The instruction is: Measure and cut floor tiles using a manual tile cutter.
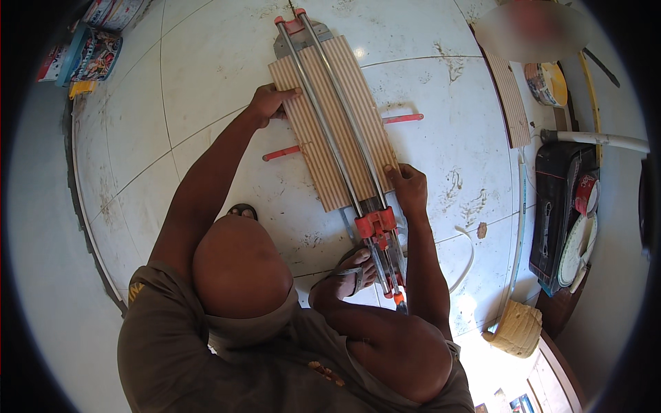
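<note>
A long tile with brown and cream stripes (334, 124) lies on a manual tile cutter, beneath its two metal rails. The cutter's red carriage (376, 221) sits at the near end of the rails, just past the tile's near edge. My left hand (267, 103) grips the tile's left edge toward the far end, thumb on top. At the right edge, close to the near corner, my right hand (411, 187) pinches the tile, thumb on top. Red support arms (281, 153) stick out on both sides of the cutter. The undersides of my fingers are hidden.
Dusty white floor tiles surround the cutter. To the right are another striped tile (508, 103), a yellow-lined bucket (547, 84), a black case (561, 172) and a yellowish block (516, 329). A blue-rimmed bucket (96, 55) stands far left. My sandalled foot (354, 272) is beside the carriage.
</note>
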`<state>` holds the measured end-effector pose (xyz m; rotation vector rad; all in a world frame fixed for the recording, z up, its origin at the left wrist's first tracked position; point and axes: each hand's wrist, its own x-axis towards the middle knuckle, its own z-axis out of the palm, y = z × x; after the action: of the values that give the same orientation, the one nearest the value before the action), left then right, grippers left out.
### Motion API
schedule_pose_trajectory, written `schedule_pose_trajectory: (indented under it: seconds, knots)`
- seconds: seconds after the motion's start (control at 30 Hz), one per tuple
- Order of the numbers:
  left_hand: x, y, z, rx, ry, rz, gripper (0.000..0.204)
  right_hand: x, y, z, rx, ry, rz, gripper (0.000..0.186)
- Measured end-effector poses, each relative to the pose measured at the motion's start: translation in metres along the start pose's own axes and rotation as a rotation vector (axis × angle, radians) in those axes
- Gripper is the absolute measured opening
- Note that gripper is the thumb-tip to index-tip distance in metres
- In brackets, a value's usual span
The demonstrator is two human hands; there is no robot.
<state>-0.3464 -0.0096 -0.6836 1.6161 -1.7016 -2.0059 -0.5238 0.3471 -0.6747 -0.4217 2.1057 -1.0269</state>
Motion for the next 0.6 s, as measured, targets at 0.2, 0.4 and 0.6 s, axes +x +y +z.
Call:
schedule_pose_trajectory:
  seconds: [0.2,0.4,0.6]
  knots:
    - [0.0001,0.0018,-0.0001,-0.002,-0.005,0.018,0.054,-0.0009,-0.001,0.0007,-0.008,-0.008,-0.021,0.039]
    - [-0.0014,0.0016,0.0018,0.017,-0.03,0.009,0.063,-0.0001,0.0041,0.0015,0.008,0.012,-0.039,0.039]
    - [-0.0012,-0.0015,0.0043,-0.013,-0.008,0.01,0.053,0.0004,0.009,0.0003,0.008,0.012,-0.027,0.04]
